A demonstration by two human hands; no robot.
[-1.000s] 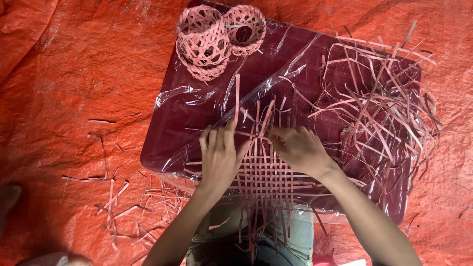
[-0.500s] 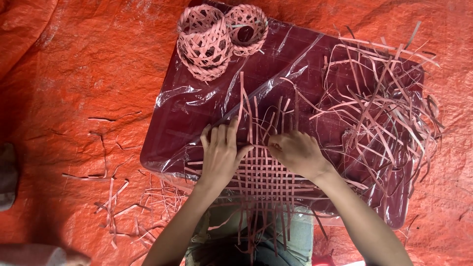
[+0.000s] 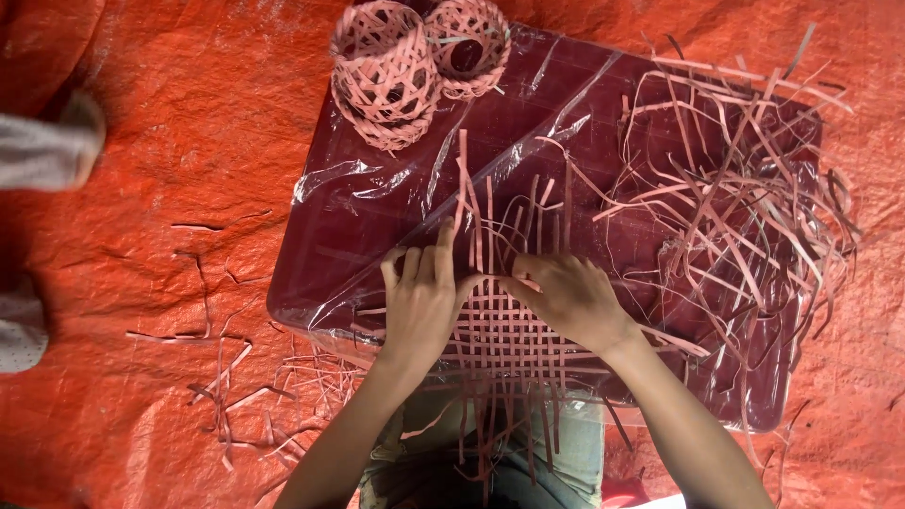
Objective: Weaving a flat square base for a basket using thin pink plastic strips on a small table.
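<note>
A flat woven mat [image 3: 504,339] of thin pink strips lies on the near edge of a dark red board [image 3: 396,226] wrapped in clear plastic. My left hand [image 3: 422,300] presses flat on the mat's left side, fingers spread and pointing away from me. My right hand [image 3: 566,297] rests on the mat's right side, fingertips pinching the strips at the weave's far edge. Loose strip ends [image 3: 500,217] stick up beyond the weave between both hands.
Two small open-weave pink baskets [image 3: 386,71] [image 3: 467,42] sit at the board's far edge. A loose pile of pink strips [image 3: 745,207] covers the board's right side. Scrap strips [image 3: 226,377] litter the orange tarp [image 3: 170,170]. Another person's foot [image 3: 52,146] shows at left.
Both hands have shifted slightly on the weave, the right hand's fingers working toward the middle strips. A person's foot at the left edge has moved up into view.
</note>
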